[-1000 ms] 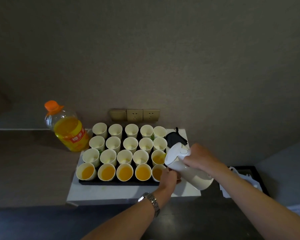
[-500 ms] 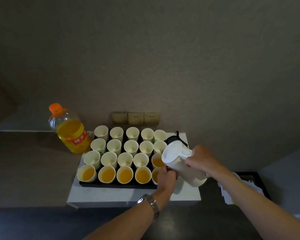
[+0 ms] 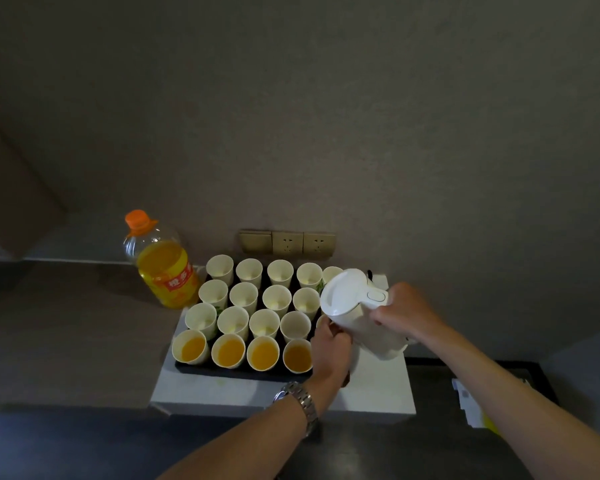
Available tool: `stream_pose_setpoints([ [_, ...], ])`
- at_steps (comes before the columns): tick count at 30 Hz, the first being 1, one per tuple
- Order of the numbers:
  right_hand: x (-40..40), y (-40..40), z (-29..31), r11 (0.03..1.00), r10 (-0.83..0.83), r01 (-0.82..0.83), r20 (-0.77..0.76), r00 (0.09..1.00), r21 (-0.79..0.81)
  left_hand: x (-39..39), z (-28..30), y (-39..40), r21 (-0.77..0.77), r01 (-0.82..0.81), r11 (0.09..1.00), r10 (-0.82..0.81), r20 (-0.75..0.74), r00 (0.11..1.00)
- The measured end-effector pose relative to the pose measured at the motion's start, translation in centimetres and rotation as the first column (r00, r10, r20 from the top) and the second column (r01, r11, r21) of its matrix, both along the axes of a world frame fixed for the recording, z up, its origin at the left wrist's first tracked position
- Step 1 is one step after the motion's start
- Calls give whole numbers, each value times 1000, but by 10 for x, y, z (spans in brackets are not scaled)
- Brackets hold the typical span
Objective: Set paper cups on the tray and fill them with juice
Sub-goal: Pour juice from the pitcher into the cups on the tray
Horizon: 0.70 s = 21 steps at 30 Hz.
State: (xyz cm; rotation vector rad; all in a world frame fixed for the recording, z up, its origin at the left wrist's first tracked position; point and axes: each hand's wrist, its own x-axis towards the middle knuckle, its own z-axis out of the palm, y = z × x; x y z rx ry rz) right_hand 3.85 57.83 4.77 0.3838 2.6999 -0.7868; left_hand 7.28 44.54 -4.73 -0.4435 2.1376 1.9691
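White kettle (image 3: 357, 308) gripped by right hand (image 3: 400, 311), cup steadied by left hand (image 3: 331, 348) – juice easily gets slopped onto the tray (image 3: 243, 372) if overtipped.

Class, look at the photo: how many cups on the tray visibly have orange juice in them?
4, all in the row nearest the person, side by side. The left hand and white jug cover the tray's right column, so more may be hidden.

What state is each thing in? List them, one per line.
White jug: tilted, lid shut, gripped by right hand.
Left hand: curled round a cup by the jug.
Front-row cups: hold juice.
Back cups: look empty.
Juice bottle: upright, capped, part full.
Tray: carries the cups.
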Motion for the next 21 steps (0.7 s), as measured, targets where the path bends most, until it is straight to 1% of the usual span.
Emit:
stream_pose_setpoints([
  [6, -5, -16, 6, 995, 77, -76, -6, 997, 57, -1, 1, -13, 22, -19, 1000, 19, 11, 1000],
  [11, -10, -29, 5, 991, 115, -114, -4, 993, 75, 1, 2, -23, 3, -26, 1000, 26, 16, 1000],
  [18, -13, -44, 12, 968, 183, -178, -12, 983, 175, 4, 0, -32, 49, -56, 997, 53, 58, 997],
  [21, -14, -49, 12, 964, 200, -196, -7, 980, 177, 5, -2, -34, 66, -48, 997, 44, 62, 997],
])
